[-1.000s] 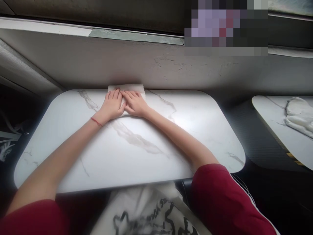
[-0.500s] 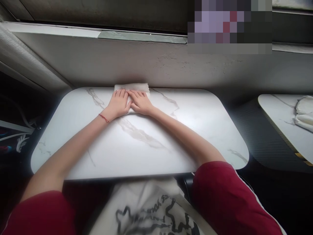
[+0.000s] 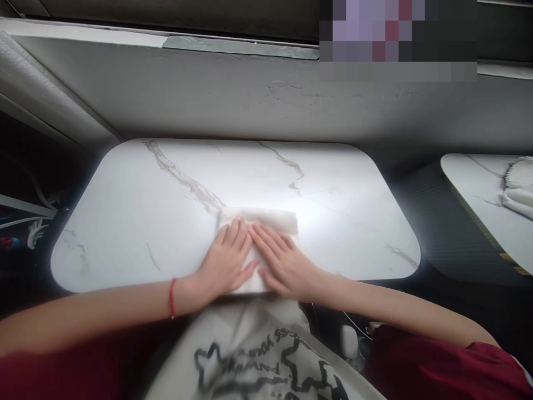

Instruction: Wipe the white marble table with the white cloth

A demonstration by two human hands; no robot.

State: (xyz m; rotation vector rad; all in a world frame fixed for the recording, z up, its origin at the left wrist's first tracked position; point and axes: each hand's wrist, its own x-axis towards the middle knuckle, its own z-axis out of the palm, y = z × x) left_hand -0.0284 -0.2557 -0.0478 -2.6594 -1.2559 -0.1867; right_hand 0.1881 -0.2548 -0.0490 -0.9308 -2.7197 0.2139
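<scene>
A white folded cloth lies at the front edge of the white marbled tabletop. My left hand presses flat on the cloth's left half, fingers stretched out, with a red string bracelet at the wrist. Beside it, my right hand rests flat on the right half with its fingers extended. The fingertips of both hands meet near the cloth's middle. Part of the cloth is hidden under the palms.
A wall runs along the tabletop's back edge. On the right, across a dark gap, stands a second marbled table with a crumpled white cloth on it. Cables hang at the left.
Both my hands have slid the cloth from the tabletop's back edge toward me to the front edge, and slightly to the right. My elbows are now bent outward.
</scene>
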